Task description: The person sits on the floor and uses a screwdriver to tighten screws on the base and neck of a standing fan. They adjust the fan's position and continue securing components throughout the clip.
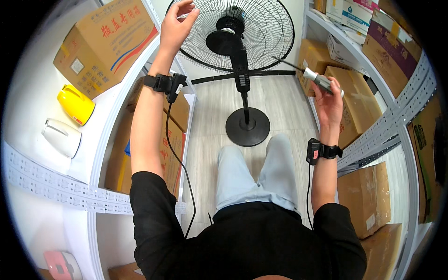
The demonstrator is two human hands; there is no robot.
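A screwdriver (322, 83) with a grey and white handle is gripped in my right hand (330, 102). Its long thin shaft points up and left, in front of the lower right part of the black fan's guard. That fan (247, 51) stands on a pole with a round base (248, 127) ahead of my legs. My left hand (178, 27) is raised at the guard's upper left edge, fingers loosely bent and apart from the thumb, with nothing seen in it. I cannot tell whether it touches the guard.
White metal shelves flank me. On the left stand a large cardboard box (109, 46), a yellow kettle (76, 105) and a white kettle (61, 137). Cardboard boxes (352, 105) fill the right shelves. Black cables (183, 161) hang from bands on both wrists.
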